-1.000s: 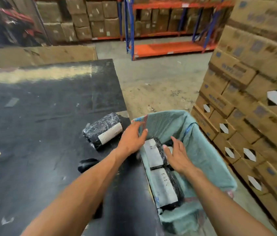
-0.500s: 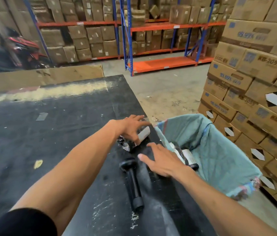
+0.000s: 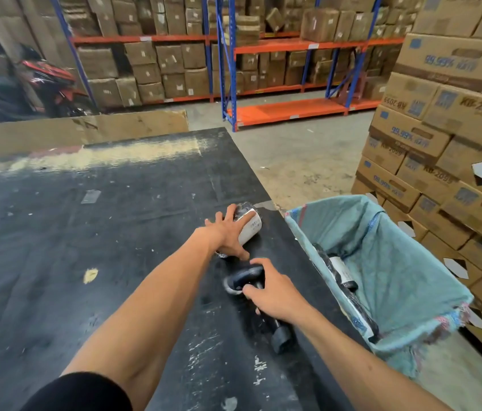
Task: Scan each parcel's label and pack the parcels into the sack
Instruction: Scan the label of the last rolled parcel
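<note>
A black-wrapped parcel (image 3: 251,226) with a white label lies near the right edge of the black table (image 3: 85,232). My left hand (image 3: 228,235) rests on top of it, fingers spread over the wrap and thumb against its near side. Just in front, my right hand (image 3: 275,293) grips the black handheld scanner (image 3: 245,280), whose handle end pokes out behind my palm. Off the table's right edge hangs the open teal sack (image 3: 405,262), with black labelled parcels (image 3: 341,269) inside.
Stacked cardboard cartons (image 3: 453,143) stand close behind and to the right of the sack. Blue and orange racking (image 3: 287,111) full of boxes lines the back. A red motorbike (image 3: 47,81) is parked at the far left. A cardboard sheet (image 3: 79,132) leans behind the table.
Both hands left the sack and came back over the table. My left hand settled on the parcel, and my right hand closed around the scanner, which had been lying free.
</note>
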{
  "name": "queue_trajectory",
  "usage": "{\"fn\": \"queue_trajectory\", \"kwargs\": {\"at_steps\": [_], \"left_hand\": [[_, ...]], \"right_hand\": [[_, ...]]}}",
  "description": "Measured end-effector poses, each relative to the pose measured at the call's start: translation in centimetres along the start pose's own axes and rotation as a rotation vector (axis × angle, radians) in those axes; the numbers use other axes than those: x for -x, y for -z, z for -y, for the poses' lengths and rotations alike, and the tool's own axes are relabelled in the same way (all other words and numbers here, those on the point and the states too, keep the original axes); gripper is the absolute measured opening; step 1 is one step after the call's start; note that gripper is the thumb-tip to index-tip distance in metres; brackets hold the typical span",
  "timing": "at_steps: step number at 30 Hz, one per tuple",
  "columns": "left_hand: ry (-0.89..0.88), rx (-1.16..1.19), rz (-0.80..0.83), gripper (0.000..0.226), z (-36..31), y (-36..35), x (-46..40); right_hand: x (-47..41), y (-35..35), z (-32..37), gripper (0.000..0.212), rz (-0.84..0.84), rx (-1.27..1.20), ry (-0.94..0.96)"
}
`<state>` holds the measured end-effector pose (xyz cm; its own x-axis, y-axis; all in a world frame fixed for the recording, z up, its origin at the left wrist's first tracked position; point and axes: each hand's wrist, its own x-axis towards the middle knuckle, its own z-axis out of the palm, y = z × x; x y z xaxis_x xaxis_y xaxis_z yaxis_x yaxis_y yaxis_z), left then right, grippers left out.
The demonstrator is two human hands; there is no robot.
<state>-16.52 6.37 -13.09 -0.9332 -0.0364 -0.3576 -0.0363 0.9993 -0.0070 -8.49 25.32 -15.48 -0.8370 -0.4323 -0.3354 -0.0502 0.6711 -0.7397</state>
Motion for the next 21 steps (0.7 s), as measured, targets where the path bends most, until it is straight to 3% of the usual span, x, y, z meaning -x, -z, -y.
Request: {"fn": "queue_trajectory", "kwargs": {"at_steps": [5, 14, 21], "left_hand": [[0.060, 0.123, -0.287, 0.092, 1.8, -3.1, 0.6], [-0.066, 0.343, -0.326, 0.090, 5.9, -3.6, 3.6], [-0.052, 0.434, -0.347, 0.082, 7.6, -3.8, 6.1]], "right_hand": [[-0.3, 2.4, -0.5, 0.045, -0.145, -0.160, 0.048], [-1.9, 5.7, 2.3, 0.046, -0.359, -0.235, 0.242], [-2.1, 4.8, 3.9, 0.054, -0.325, -0.068, 0.326]]}}
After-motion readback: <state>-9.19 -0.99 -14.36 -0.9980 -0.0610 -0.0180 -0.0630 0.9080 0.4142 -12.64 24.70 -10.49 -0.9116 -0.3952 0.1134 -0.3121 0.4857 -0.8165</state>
